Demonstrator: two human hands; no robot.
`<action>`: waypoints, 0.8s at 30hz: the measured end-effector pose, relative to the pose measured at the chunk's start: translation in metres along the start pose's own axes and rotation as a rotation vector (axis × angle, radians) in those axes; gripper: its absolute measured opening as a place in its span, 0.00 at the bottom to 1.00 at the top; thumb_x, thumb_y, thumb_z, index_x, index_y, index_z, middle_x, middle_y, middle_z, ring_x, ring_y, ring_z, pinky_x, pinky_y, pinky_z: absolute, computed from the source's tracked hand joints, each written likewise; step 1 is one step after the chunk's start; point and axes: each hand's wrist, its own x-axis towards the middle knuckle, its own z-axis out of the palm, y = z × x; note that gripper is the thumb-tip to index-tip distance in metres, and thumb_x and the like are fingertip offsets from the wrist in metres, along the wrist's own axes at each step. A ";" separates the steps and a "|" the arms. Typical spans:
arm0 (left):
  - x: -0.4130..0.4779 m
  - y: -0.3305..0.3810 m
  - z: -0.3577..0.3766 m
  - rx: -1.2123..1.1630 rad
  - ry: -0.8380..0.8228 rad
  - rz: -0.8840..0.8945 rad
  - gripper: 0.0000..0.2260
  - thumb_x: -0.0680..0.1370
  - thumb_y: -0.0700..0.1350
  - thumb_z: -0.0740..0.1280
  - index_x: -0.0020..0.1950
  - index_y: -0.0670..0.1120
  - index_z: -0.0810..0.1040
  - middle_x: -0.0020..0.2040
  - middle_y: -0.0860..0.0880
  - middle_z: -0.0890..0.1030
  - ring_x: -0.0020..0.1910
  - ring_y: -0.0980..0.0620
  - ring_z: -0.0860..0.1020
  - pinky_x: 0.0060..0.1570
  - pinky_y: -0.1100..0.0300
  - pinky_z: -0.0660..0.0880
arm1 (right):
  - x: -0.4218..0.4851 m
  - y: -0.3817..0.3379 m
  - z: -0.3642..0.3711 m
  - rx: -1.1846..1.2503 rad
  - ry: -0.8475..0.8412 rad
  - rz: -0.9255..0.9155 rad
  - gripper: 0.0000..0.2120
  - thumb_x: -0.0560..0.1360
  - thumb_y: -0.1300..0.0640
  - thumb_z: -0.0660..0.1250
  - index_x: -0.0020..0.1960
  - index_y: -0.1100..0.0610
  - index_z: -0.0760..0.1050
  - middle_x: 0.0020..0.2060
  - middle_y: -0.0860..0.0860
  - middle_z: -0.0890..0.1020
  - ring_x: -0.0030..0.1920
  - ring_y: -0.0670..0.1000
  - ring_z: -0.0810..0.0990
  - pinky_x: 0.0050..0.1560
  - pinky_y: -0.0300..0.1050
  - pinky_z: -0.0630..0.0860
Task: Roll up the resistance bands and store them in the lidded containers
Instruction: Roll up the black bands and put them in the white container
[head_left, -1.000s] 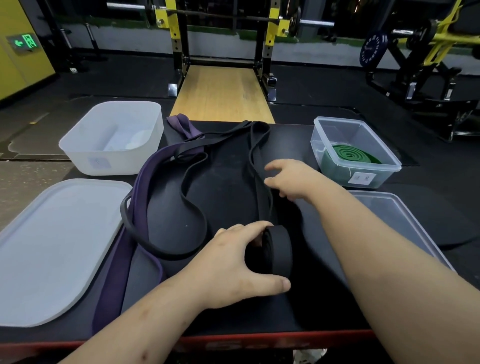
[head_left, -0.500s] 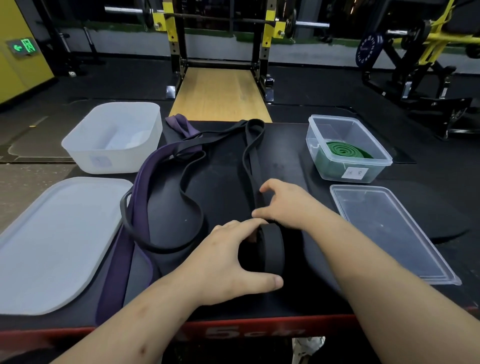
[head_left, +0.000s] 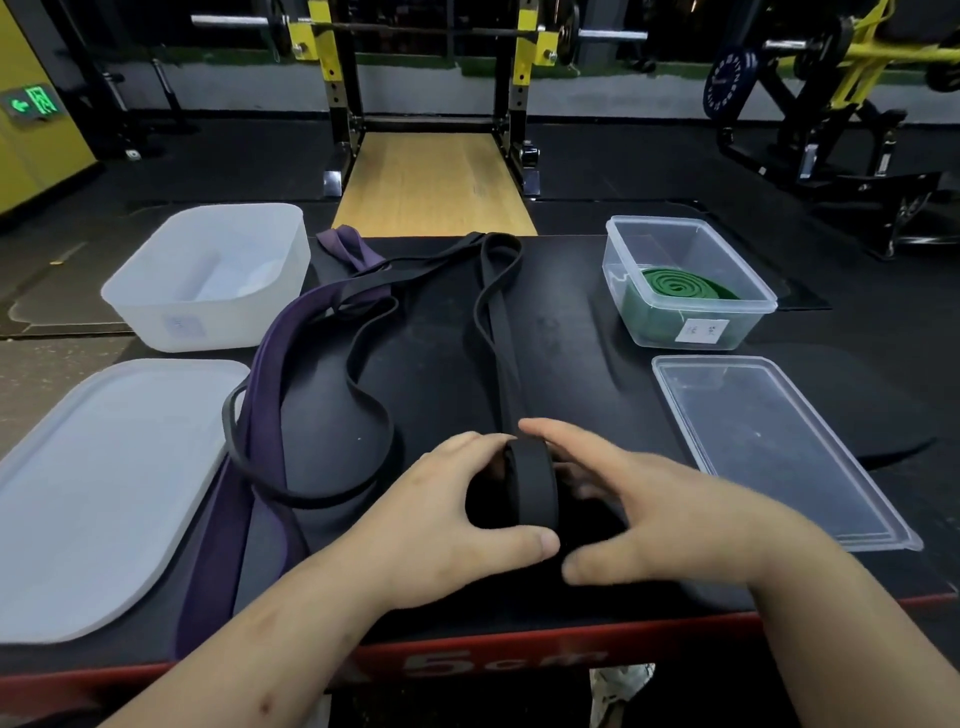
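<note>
A partly rolled black resistance band stands on edge on the black mat, its loose tail running away toward the far edge. My left hand grips the roll from the left, thumb under its near side. My right hand is against the roll's right side, fingers spread and blurred. A thinner black band and a purple band lie loose to the left. A rolled green band sits in the clear container at the right, with its clear lid lying in front.
A white tub stands at the far left, its white lid flat in front of it. The mat's red front edge is near me. A squat rack and wooden platform lie beyond the mat.
My right hand has drawn back from the band's tail to the right side of the roll. The roll has grown slightly and my left hand still holds it.
</note>
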 end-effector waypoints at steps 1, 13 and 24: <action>0.000 -0.001 0.000 -0.006 0.013 -0.012 0.33 0.66 0.67 0.74 0.70 0.68 0.70 0.63 0.65 0.75 0.65 0.64 0.73 0.66 0.56 0.73 | -0.002 0.001 0.006 -0.013 0.029 -0.006 0.50 0.66 0.46 0.81 0.72 0.18 0.51 0.64 0.21 0.69 0.66 0.28 0.69 0.64 0.29 0.68; -0.002 -0.003 -0.002 0.021 -0.031 -0.021 0.39 0.62 0.66 0.80 0.69 0.71 0.65 0.65 0.65 0.76 0.67 0.63 0.73 0.66 0.56 0.73 | 0.004 0.005 0.009 -0.018 0.176 -0.175 0.38 0.69 0.49 0.81 0.69 0.27 0.65 0.65 0.31 0.74 0.66 0.35 0.72 0.61 0.29 0.69; -0.004 -0.001 -0.002 0.063 -0.021 -0.028 0.47 0.61 0.68 0.78 0.74 0.74 0.57 0.68 0.71 0.68 0.70 0.70 0.66 0.68 0.64 0.67 | 0.007 0.006 0.006 0.139 0.162 -0.141 0.33 0.71 0.56 0.80 0.70 0.38 0.72 0.60 0.41 0.84 0.61 0.43 0.83 0.65 0.49 0.77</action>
